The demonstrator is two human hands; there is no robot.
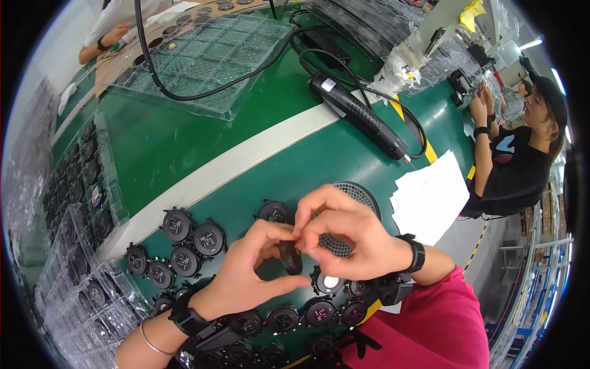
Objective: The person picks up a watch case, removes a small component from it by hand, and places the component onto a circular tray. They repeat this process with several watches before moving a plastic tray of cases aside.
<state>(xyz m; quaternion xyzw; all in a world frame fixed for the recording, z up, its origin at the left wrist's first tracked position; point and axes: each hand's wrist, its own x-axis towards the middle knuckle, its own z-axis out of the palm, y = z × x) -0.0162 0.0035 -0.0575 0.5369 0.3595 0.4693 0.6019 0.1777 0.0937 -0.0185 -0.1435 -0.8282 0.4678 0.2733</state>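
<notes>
My left hand (243, 277) holds a dark round watch part (290, 258), tilted nearly edge-on, between its fingers. My right hand (353, 237) is closed in a pinch at the upper edge of the same part. Whether a small piece sits between those fingertips is too small to tell. Around both hands lie several black round watch cases (209, 238) on the green table. Another watch case (275, 211) lies just beyond the left fingers. Partly hidden behind my right hand is a round grey plate full of small holes (359, 195).
A black electric screwdriver (359, 117) with a cable lies beyond my hands. White paper sheets (430, 197) lie at right. Clear compartment trays (215, 61) stand at the far side, with filled trays (80, 178) at left. Co-workers sit at right (516, 141) and far left (107, 40).
</notes>
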